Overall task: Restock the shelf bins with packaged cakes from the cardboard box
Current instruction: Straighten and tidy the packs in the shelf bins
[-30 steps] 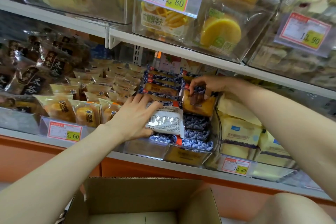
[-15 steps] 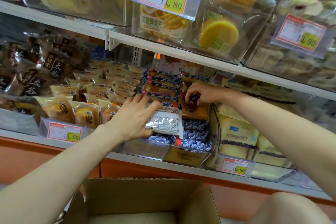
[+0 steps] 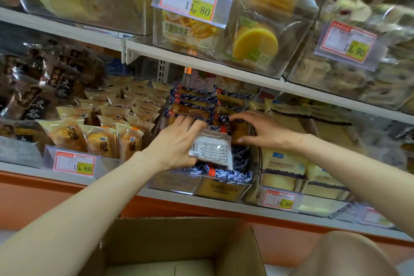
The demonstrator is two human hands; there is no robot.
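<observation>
A clear shelf bin (image 3: 179, 182) on the middle shelf holds blueberry-print packaged cakes (image 3: 192, 105) stacked in rows. My left hand (image 3: 177, 141) grips one such cake pack (image 3: 212, 148), turned white label side toward me, at the bin's front. My right hand (image 3: 262, 129) rests fingers spread on a brown cake pack (image 3: 240, 131) in the bin's right row, just right of the held pack. The open cardboard box (image 3: 174, 246) sits below me, its visible inside bare.
Yellow wrapped cakes (image 3: 98, 139) fill the bin to the left, pale boxed cakes (image 3: 282, 166) the bin to the right. An upper shelf (image 3: 201, 63) with clear bins overhangs closely. Price tags (image 3: 75, 163) line the shelf edge. My knee (image 3: 349, 255) is at lower right.
My right hand slid down and forward from the rear of the right row and flattened over a front pack. My left hand kept the label-side pack almost still.
</observation>
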